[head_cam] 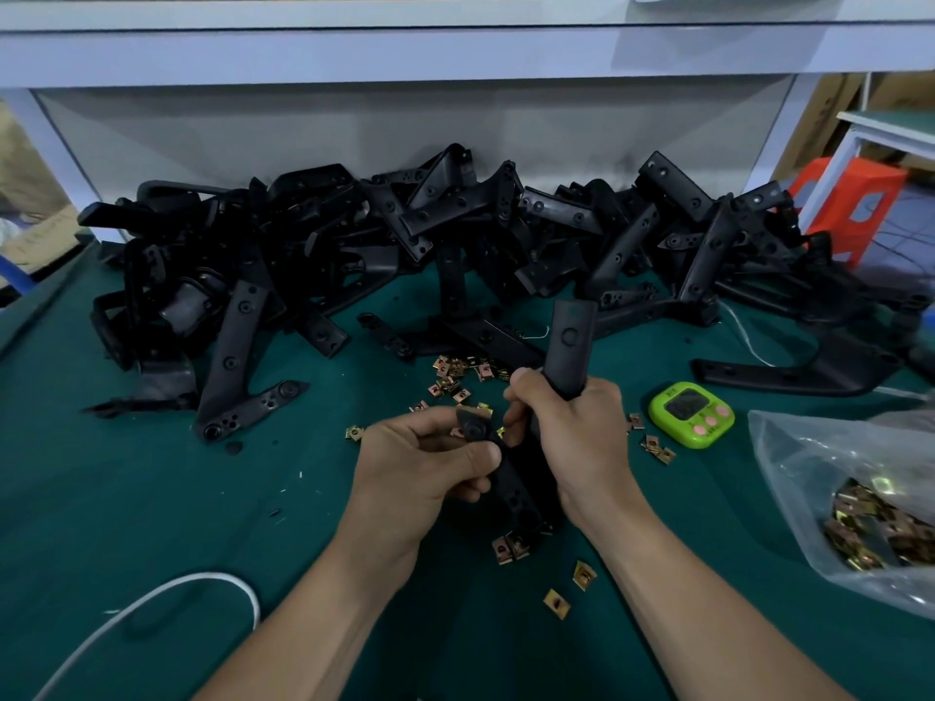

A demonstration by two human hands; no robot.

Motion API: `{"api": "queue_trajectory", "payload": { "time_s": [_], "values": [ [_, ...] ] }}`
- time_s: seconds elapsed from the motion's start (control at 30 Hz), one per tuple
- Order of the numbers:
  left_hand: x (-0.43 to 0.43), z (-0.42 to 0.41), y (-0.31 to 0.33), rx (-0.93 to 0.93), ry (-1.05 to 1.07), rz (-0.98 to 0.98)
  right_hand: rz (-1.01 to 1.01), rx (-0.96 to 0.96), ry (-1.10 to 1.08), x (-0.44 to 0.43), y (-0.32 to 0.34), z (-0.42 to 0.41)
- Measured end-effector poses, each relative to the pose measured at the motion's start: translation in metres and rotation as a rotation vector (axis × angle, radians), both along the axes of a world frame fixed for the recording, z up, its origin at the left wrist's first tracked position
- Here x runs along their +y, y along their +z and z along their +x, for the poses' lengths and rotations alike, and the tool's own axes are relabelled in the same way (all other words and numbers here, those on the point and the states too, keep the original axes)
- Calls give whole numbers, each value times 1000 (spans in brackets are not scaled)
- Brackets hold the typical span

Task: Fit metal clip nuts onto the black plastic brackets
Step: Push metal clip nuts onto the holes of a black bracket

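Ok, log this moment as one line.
bracket: held in both hands | left hand: pinches its lower part | right hand: grips its middle | clip nuts: loose on mat | bag: more nuts, right

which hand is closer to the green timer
Right. The right hand, gripping the black bracket, is beside the green timer with bare mat between them; the left hand grips the bracket's other end, beyond the right hand.

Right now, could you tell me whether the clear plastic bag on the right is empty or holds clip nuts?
Not empty: a heap of brass-coloured metal clip nuts shows through the clear plastic bag.
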State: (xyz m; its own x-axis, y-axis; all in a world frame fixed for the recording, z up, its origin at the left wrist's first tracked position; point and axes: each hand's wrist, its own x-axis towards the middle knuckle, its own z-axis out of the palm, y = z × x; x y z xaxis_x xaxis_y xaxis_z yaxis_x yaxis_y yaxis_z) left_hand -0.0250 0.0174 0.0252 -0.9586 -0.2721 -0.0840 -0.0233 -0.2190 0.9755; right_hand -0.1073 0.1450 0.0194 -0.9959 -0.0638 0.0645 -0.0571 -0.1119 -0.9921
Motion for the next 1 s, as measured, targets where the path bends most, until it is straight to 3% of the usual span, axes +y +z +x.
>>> {"api": "queue_trajectory", "payload": {
  "time_s": [0.37,0.67,0.8,0.9,0.93,1.0],
  "values": [
    [-7,-3,5,-77,-117,1,-262,-275,22,7,13,-4],
    [0,-3,6,-24,-76,-56,-191,-188,21,8,12,-8],
    [-6,-9,7,-2,179,-430,-249,-198,-37,11,11,-15],
    [-19,-3,8,-24,386,-1008,-306,-206,-87,15,10,-18],
    [-22,0,8,-45,424,-1175,-318,-210,-102,16,10,-20],
    [-26,0,5,-47,360,-1315,-341,-229,-121,18,9,-22]
  ]
}}
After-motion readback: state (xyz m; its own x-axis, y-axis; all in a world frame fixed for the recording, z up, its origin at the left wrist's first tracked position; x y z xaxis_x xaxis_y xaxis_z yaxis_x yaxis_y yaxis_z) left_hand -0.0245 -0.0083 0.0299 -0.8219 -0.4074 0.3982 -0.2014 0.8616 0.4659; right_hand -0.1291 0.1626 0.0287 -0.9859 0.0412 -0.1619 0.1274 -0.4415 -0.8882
